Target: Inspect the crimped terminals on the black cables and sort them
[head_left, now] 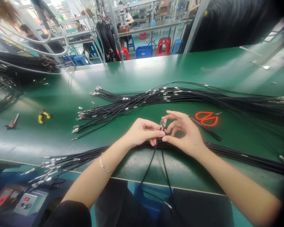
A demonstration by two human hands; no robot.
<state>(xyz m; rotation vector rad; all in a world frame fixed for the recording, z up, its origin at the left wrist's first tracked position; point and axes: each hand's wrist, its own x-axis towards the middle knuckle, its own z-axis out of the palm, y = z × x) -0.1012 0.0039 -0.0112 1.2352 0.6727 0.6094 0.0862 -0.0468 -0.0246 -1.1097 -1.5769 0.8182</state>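
Above the front part of the green table, my left hand [146, 132] pinches the ends of two black cables [152, 159] between thumb and fingers. A small metal connector piece [163, 122] sticks up from that pinch. My right hand [186, 134] is curved beside it, fingers apart, with a gap between thumb and fingers. Its index fingertip is close to the top of the connector, and its thumb tip is by my left thumb; whether they touch is unclear. Both cables hang past the table's front edge, and a metal cable end [167, 205] shows low down.
A bundle of black cables [191, 94] lies across the green table [132, 74]; another bundle [239, 155] runs beneath my hands. Orange-handled scissors [207, 119] and a dark pen-like stick [209, 131] lie right; yellow-handled pliers [44, 116] and a red-handled tool [12, 123] lie left.
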